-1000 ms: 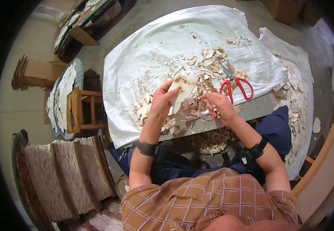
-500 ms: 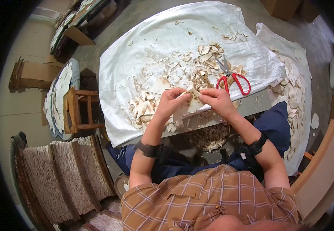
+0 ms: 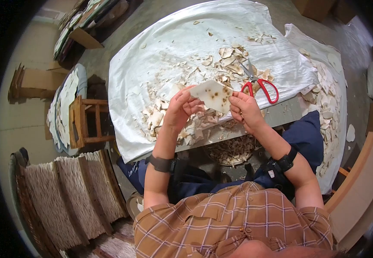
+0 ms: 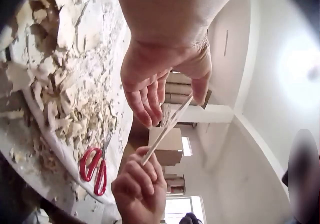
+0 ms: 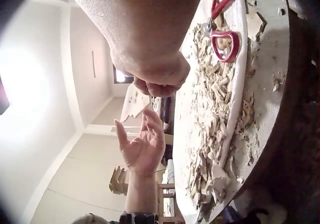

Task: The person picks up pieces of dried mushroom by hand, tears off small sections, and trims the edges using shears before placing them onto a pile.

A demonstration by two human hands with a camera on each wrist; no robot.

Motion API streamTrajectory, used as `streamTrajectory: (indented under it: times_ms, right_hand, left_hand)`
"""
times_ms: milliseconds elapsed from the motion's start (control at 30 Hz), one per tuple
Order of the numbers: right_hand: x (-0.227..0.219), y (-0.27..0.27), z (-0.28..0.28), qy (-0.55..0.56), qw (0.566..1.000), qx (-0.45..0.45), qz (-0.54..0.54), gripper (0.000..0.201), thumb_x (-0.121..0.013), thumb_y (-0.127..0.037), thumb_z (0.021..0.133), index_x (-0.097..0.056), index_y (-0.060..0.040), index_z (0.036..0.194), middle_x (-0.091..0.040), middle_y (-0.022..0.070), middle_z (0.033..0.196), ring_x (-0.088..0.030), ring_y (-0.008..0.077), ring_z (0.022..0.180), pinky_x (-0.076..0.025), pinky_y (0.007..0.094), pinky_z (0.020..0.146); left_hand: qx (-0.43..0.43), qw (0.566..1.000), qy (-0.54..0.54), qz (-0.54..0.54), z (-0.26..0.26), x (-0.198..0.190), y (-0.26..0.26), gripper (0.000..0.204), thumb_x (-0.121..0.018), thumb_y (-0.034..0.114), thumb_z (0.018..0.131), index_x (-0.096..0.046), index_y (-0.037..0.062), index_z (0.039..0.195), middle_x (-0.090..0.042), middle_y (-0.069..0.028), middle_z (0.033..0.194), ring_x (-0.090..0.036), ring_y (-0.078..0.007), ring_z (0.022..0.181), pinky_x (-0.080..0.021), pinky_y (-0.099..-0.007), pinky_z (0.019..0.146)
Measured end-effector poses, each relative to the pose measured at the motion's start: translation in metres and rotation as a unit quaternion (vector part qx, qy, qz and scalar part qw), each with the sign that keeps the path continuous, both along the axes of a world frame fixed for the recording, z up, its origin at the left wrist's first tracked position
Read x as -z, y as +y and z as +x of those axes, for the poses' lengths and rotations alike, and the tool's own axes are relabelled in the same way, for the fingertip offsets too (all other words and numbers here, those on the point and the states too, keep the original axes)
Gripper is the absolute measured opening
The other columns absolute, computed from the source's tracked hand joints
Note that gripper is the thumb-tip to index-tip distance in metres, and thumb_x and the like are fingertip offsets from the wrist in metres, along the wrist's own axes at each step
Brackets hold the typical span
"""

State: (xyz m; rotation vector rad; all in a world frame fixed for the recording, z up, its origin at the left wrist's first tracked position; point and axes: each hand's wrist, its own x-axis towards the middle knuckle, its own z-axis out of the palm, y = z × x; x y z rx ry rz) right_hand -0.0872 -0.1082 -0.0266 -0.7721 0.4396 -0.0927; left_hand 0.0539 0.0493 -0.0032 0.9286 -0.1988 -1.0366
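A thin, flat cream-coloured piece with brown spots point(image 3: 212, 95) is held up above the near side of the table. My right hand point(image 3: 247, 112) pinches its right edge between thumb and curled fingers. At the opposite end is my left hand point(image 3: 181, 111), palm turned up and fingers loosely extended; its thumb lies right at the edge in the left wrist view, where the piece point(image 4: 168, 126) shows edge-on. Just beyond my right hand, red-handled scissors point(image 3: 254, 79) lie on the cloth with blades apart. Broken pale scraps point(image 3: 154, 117) are heaped below the hands.
White cloth point(image 3: 152, 60) covers most of the table, leaving a grey front edge point(image 3: 281, 112) bare. Under that edge sits a container of scraps point(image 3: 231, 151). More scraps point(image 3: 327, 107) lie on a sheet at the right. A wooden stool point(image 3: 78, 122) stands at the left.
The piece passed from my left hand to a pinch by both hands, and now my right hand holds it, turned broad side up. My left fingers have loosened and moved left.
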Motion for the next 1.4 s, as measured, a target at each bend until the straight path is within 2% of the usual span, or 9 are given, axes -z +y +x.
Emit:
streamTrajectory:
  times_ms: [67,167,367,433,533,1100,1233,1333,1400]
  right_hand:
    - [-0.002,0.001,0.000,-0.002,1.000,0.012,0.028,0.011,-0.050,-0.013,0.084,-0.049,-0.0029,0.088,-0.037,-0.0053,0.055,-0.033,0.0033,0.041,-0.026,0.0173,0.036]
    - [0.000,0.004,0.000,-0.003,1.000,0.019,0.011,0.011,-0.051,-0.012,0.084,-0.050,-0.0020,0.088,-0.036,-0.0057,0.055,-0.031,0.0023,0.039,-0.024,0.0163,0.034]
    - [0.000,0.002,0.001,0.014,0.975,0.003,-0.223,0.015,-0.056,-0.014,0.080,-0.057,-0.0013,0.089,-0.046,-0.0034,0.057,-0.036,0.0004,0.043,-0.026,0.0158,0.037]
    - [-0.004,0.000,0.000,0.016,0.943,-0.011,-0.332,0.021,-0.057,-0.018,0.077,-0.062,0.0016,0.084,-0.061,0.0045,0.073,-0.054,0.0085,0.066,-0.042,0.0232,0.060]
    - [0.005,0.002,0.003,-0.029,0.909,-0.001,-0.415,0.025,-0.058,-0.018,0.074,-0.062,0.0034,0.085,-0.063,0.0088,0.074,-0.056,0.0112,0.068,-0.044,0.0256,0.062]
    - [-0.001,0.006,-0.001,0.048,0.871,0.010,-0.490,0.022,-0.057,-0.019,0.070,-0.062,0.0015,0.078,-0.059,0.0147,0.066,-0.058,0.0183,0.060,-0.044,0.0296,0.057]
    - [0.004,0.008,0.001,0.047,0.889,0.050,-0.452,0.023,-0.059,-0.020,0.070,-0.062,0.0008,0.079,-0.060,0.0139,0.065,-0.059,0.0201,0.061,-0.044,0.0305,0.057]
    - [0.015,0.001,0.005,0.066,0.868,0.116,-0.478,0.024,-0.060,-0.021,0.072,-0.062,0.0001,0.084,-0.061,0.0144,0.068,-0.060,0.0207,0.062,-0.044,0.0305,0.058]
    - [0.017,-0.005,0.005,0.098,0.851,0.092,-0.507,0.026,-0.060,-0.022,0.073,-0.061,0.0002,0.086,-0.061,0.0132,0.069,-0.059,0.0192,0.062,-0.044,0.0301,0.059]
  left_hand:
    - [-0.002,0.998,0.040,-0.043,-0.012,0.011,-0.005,0.037,-0.057,0.013,0.079,-0.045,-0.0022,0.110,-0.058,-0.0119,0.095,-0.059,-0.0179,0.083,-0.051,-0.0324,0.071]
    - [-0.048,0.989,-0.123,0.070,-0.043,0.005,-0.023,0.033,-0.061,0.009,0.074,-0.050,-0.0021,0.104,-0.058,-0.0088,0.093,-0.058,-0.0160,0.082,-0.049,-0.0292,0.071]
    - [-0.035,0.972,-0.171,0.158,-0.043,0.019,-0.019,0.023,-0.059,0.004,0.072,-0.053,-0.0010,0.094,-0.059,-0.0078,0.084,-0.059,-0.0160,0.074,-0.048,-0.0267,0.064]
    - [-0.025,0.970,-0.189,0.150,-0.045,0.016,-0.020,0.022,-0.059,0.003,0.072,-0.053,-0.0010,0.093,-0.059,-0.0076,0.083,-0.059,-0.0157,0.072,-0.048,-0.0265,0.063]
    - [-0.048,0.974,-0.169,0.146,-0.050,0.014,-0.022,0.021,-0.059,0.003,0.072,-0.054,-0.0010,0.092,-0.059,-0.0077,0.083,-0.058,-0.0145,0.071,-0.047,-0.0258,0.061]
    - [-0.155,0.917,-0.318,0.184,-0.063,0.036,-0.032,0.017,-0.066,0.007,0.070,-0.058,-0.0015,0.083,-0.060,-0.0044,0.075,-0.056,-0.0106,0.062,-0.045,-0.0237,0.053]
    - [-0.153,0.931,-0.276,0.184,-0.062,0.030,-0.033,0.017,-0.065,0.007,0.071,-0.058,-0.0017,0.083,-0.060,-0.0052,0.076,-0.056,-0.0110,0.064,-0.046,-0.0249,0.054]
    - [-0.192,0.952,-0.189,0.141,-0.059,0.026,-0.037,0.019,-0.061,0.007,0.073,-0.057,-0.0024,0.089,-0.060,-0.0068,0.080,-0.057,-0.0119,0.068,-0.047,-0.0261,0.056]
    - [-0.158,0.979,-0.035,0.123,-0.055,0.019,-0.036,0.021,-0.056,0.007,0.076,-0.055,-0.0027,0.095,-0.060,-0.0075,0.084,-0.058,-0.0129,0.071,-0.047,-0.0256,0.059]
